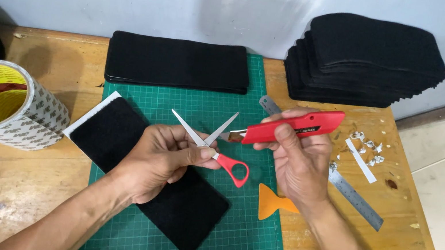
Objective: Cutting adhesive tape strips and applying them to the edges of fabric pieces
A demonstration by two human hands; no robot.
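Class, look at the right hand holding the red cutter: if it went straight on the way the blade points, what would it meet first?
Most likely the open scissors in the left hand; the red cutter in the right hand nearly touches them.

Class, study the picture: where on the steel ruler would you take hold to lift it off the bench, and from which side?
Probably the ruler's lower right end, from the right bench edge. It lies flat and slanted; that end is bare on the wood, while its middle runs behind the right hand holding the red knife and paper scraps lie beside it. Pinch its long edges.
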